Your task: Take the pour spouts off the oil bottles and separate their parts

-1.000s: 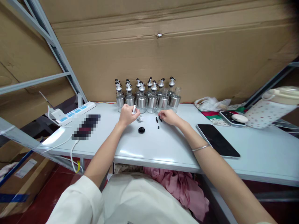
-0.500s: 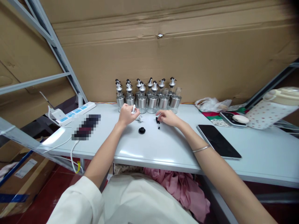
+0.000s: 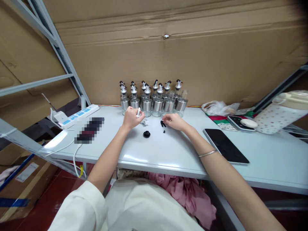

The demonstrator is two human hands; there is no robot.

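Observation:
My left hand (image 3: 132, 118) is closed around a small white-and-silver pourer spout (image 3: 138, 112), held just above the table. Beside its fingers a second silvery spout piece (image 3: 144, 122) lies on the tabletop. Nearer to me rests a round black stopper (image 3: 146, 134). My right hand (image 3: 173, 121) has its thumb and fingers drawn together at small black pieces (image 3: 163, 124); what lies between the fingertips, if anything, is too small to make out. A tiny black part (image 3: 164, 131) sits just below them. Behind both hands stand several glass bottles (image 3: 158, 105) with steel bands, most topped with pourers.
A tablet (image 3: 226, 146) lies right of my right forearm. Farther right are a phone-like device (image 3: 237, 124), a spotted jug (image 3: 276, 115) and a plastic bag (image 3: 220, 108). At left is a power strip (image 3: 80, 116) with cables. Cardboard (image 3: 154, 57) walls the back.
My right fingertips have lifted slightly from the black pieces, showing more of them. The left hand keeps its hold on the spout. The whole view has shifted a little.

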